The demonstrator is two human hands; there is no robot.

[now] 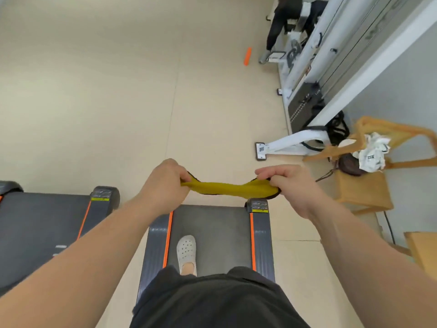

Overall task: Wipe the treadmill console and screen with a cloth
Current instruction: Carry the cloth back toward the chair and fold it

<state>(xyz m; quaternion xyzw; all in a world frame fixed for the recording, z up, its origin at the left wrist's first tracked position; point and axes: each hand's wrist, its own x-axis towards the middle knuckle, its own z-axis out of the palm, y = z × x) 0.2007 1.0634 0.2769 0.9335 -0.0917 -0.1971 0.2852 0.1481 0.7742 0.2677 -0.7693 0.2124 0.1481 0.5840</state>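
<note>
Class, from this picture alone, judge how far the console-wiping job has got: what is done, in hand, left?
Done: the yellow cloth is picked up and the person stands on the treadmill belt. In hand: left hand and right hand each grip an end, stretching it. Left: seemingly all wiping; console and screen are out of view.

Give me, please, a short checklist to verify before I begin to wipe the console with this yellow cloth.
1. Cloth in both hands: ok; the left hand and the right hand each grip one end of the yellow cloth.
2. Cloth spread flat for wiping: not ok; it is bunched into a strip between them.
3. View of the console and screen: not ok; neither shows.
4. Footing: ok; a white shoe stands on the treadmill belt.
5. Belt stopped: cannot tell.
</note>
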